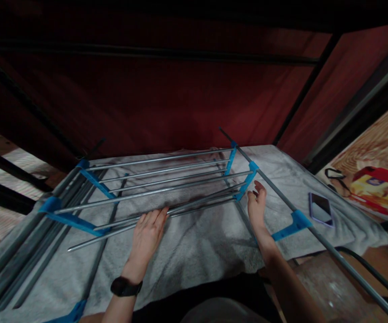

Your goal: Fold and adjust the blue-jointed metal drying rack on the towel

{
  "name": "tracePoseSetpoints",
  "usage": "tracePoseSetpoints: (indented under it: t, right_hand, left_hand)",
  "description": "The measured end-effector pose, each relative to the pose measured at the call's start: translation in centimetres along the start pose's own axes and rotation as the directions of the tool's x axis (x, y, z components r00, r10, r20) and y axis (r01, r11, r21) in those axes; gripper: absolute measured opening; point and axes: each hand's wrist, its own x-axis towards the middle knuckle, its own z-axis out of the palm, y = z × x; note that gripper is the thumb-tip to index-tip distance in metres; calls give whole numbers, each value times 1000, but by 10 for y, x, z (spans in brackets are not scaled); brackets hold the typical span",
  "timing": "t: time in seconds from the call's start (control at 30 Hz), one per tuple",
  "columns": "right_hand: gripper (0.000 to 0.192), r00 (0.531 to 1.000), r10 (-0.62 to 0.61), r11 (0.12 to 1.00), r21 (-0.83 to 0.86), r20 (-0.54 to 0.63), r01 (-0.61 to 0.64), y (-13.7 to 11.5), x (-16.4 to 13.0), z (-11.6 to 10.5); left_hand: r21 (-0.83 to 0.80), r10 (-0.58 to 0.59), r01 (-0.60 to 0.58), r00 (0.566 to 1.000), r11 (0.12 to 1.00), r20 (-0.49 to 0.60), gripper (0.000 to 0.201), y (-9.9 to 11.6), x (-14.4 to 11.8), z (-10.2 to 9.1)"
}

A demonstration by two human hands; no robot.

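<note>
Rods of a folding drying rack point(153, 186) w/ blue joints lie across a grey towel point(197, 242). Left hand point(147, 233), black watch on wrist, rests flat, fingers spread on the nearest rod. Right hand point(257, 204), open & holding nothing, touches a blue bracket point(246, 184). Phone point(321, 209) lies well apart at right.
</note>
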Motion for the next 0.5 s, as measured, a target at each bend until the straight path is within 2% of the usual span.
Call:
tracePoseSetpoints:
  t: [0.17, 0.37, 0.5]
  right_hand:
    - [55, 989, -1, 997, 82, 147, -11, 4, 16, 12]
    - [51, 993, 2, 995, 99, 122, -14, 12, 18, 16]
    - [52, 994, -20, 994, 105, 105, 9, 13, 18, 15]
  left_hand:
    - [4, 34, -34, 999, 999, -3, 33, 0, 12, 0]
    - [61, 95, -94, 995, 994, -18, 34, -1, 20, -2]
    - [75, 94, -92, 995, 993, -18, 33, -3, 25, -3]
